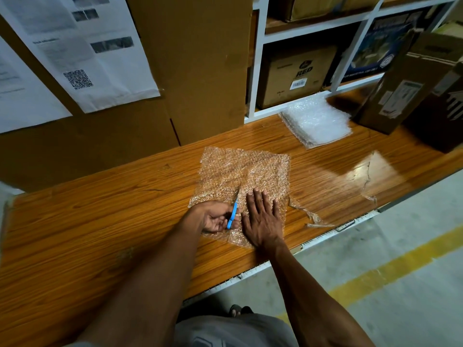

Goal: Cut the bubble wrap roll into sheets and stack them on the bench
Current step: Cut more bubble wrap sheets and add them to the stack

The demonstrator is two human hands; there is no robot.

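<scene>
A piece of clear bubble wrap (246,171) lies flat on the wooden bench (100,221), near its front edge. My left hand (213,216) grips blue-handled scissors (233,212), whose blades point away from me into the wrap along a cut line. My right hand (263,216) presses flat on the wrap just right of the scissors, fingers straight. A stack of cut bubble wrap sheets (318,120) sits at the back right of the bench.
Thin plastic scraps (310,216) lie right of the wrap by the bench edge. Cardboard boxes (406,83) stand at the far right. A large carton (195,71) with taped papers and white shelving (258,71) with boxes rise behind the bench.
</scene>
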